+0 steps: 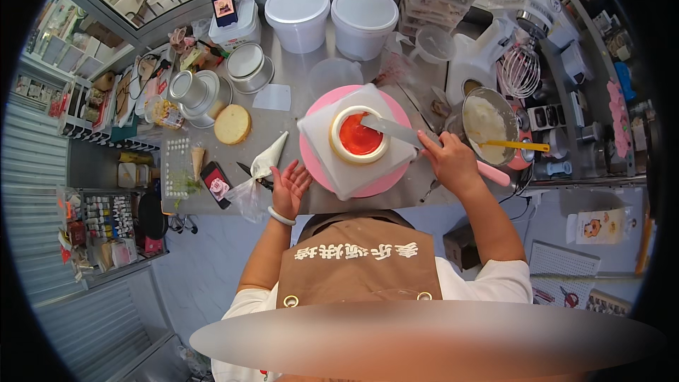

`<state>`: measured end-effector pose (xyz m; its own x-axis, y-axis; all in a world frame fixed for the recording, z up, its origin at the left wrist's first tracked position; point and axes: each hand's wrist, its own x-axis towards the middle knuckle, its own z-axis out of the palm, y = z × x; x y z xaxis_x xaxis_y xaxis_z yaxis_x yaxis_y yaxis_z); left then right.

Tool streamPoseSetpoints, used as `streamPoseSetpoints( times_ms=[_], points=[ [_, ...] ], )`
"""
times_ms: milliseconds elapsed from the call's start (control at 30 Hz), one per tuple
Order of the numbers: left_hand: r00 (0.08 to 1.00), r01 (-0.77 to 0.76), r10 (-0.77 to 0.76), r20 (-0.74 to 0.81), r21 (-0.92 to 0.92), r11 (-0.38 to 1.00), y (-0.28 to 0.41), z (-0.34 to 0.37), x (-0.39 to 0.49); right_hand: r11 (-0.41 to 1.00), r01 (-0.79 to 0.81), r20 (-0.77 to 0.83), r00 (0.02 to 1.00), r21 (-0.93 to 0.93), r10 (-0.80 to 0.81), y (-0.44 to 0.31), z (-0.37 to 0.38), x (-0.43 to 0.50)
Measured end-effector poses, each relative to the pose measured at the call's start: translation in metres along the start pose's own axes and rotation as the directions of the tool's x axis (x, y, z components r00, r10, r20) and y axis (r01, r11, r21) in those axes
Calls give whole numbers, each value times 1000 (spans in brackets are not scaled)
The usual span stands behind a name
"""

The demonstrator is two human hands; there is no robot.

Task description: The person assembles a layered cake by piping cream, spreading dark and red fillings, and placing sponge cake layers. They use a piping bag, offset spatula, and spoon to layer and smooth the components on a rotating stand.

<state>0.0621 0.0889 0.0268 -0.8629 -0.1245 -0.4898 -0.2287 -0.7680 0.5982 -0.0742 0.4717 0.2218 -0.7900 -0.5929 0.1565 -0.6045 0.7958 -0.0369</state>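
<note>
My right hand (453,162) grips an icing spatula (395,130) by its pink handle, and the blade's tip lies in red filling (356,135). A ring of white cream (379,153) surrounds that filling on top of a small round cake. Under the cake is a white square board or sheet (339,178), on a pink round turntable (318,98). My left hand (290,185) is palm up with fingers apart at the turntable's lower left edge, holding nothing. Just left of it lies a filled piping bag (269,159), over a black-handled tool.
At right, a steel bowl of cream (485,116) holds a yellow spatula (517,145), below a stand mixer (477,53). At left are a sponge layer (232,124), cake tins (204,93) and a phone (216,184). Two lidded white buckets (297,21) stand at the back.
</note>
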Motion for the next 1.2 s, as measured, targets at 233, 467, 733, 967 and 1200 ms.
streamPoseSetpoints(
  times_ms=[233,467,733,967,1200],
  points=[
    [1000,-3,2,26,32,999,14,12,4,999,-22,-1,1000,25,22,-25,-22,-9],
    [996,70,-78,46,156,985,2,0,1,1000,30,-25,999,1,-30,-20,9,10],
    [999,-51,51,2,53,997,3,-13,11,996,-71,-23,997,49,72,-21,-1,-9],
    [984,74,-69,166,-25,997,-2,-3,14,979,-167,67,985,114,160,-41,-8,-24],
    [960,184,-220,173,205,961,23,0,24,974,-183,54,983,132,178,-44,-31,-16]
  ],
)
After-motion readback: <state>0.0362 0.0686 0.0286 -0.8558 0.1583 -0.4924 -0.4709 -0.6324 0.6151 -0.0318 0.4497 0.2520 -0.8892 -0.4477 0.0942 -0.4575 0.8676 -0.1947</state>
